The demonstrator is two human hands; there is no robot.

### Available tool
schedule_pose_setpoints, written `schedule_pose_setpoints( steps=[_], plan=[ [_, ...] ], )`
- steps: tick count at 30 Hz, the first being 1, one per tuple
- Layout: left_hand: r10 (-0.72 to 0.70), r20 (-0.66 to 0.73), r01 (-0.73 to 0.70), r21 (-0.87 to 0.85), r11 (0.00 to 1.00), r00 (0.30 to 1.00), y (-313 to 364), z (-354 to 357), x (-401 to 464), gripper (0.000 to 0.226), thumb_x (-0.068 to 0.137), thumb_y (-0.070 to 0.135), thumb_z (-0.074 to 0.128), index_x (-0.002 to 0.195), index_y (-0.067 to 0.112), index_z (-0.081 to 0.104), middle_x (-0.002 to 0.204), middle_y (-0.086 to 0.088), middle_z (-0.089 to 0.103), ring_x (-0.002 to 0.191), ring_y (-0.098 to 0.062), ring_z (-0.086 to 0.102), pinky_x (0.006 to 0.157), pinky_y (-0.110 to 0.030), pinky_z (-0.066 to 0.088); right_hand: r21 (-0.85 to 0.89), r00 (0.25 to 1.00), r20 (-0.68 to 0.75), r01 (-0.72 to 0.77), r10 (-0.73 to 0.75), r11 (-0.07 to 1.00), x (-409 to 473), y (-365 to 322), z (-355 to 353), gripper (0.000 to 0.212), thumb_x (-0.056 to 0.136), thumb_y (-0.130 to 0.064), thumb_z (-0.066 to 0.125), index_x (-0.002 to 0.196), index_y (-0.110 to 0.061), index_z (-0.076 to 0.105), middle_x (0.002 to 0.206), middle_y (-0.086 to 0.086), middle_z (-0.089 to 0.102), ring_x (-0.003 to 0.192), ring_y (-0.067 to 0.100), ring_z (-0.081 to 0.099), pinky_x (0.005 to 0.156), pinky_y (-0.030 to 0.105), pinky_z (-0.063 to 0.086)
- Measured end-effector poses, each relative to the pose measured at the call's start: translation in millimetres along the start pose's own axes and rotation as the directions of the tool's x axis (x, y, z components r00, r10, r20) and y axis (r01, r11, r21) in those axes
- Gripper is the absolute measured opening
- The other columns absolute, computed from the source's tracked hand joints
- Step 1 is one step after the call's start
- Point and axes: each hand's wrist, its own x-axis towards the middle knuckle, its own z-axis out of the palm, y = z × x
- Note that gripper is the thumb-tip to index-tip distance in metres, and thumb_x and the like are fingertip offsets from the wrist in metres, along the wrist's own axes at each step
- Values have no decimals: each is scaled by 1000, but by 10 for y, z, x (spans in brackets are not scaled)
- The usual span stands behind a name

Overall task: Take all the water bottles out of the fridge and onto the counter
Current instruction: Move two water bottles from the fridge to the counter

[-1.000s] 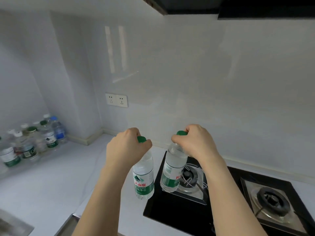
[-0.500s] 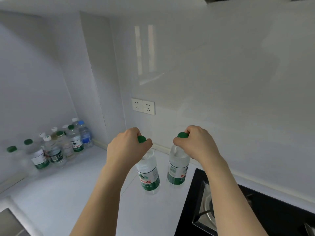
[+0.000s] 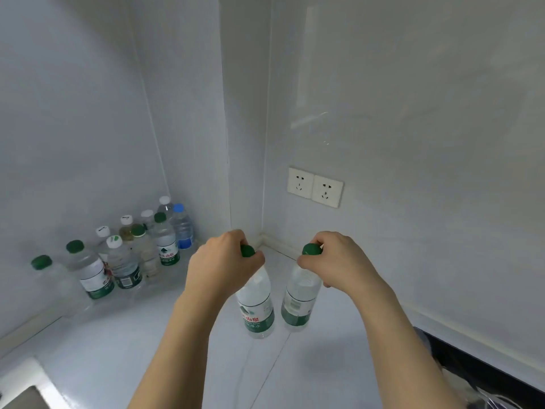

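Left hand [image 3: 224,261] is gripping one green-capped water bottle [image 3: 256,305] by its neck; right hand [image 3: 333,262] is gripping another [image 3: 299,302], mid-frame. More bottles [image 3: 124,255] are standing on the counter [image 3: 118,349] at left.

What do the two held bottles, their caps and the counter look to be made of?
Bottles: clear thin plastic, glossy; water and the counter show through, with printed green labels. Caps: opaque green plastic, it seems. Counter: smooth white, faintly reflective, probably stone or composite; a thin seam crosses it.
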Motion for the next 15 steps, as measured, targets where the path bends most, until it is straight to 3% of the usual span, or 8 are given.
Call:
schedule_pose_setpoints(
  steps=[6, 15],
  plan=[
    [-71, -28, 71, 7, 997, 997, -1006, -128, 433, 24, 78, 41, 59, 75, 21, 49, 68, 4, 57, 67, -19, 56, 51, -26, 35, -73, 980, 161, 128, -115, 989, 584, -721, 752, 14, 76, -30, 67, 83, -19, 61, 79, -1, 62, 69, 23, 63, 64, 34, 52],
    [-296, -54, 298, 35, 954, 954, -2401, -219, 685, 23, 77, 44, 58, 76, 23, 47, 68, 5, 58, 69, -19, 56, 54, -27, 39, -96, 893, 373, 305, -250, 947, 1298, -1697, 1921, 17, 79, -31, 67, 94, -25, 63, 90, -6, 64, 81, 18, 59, 64, 28, 45]
  ],
)
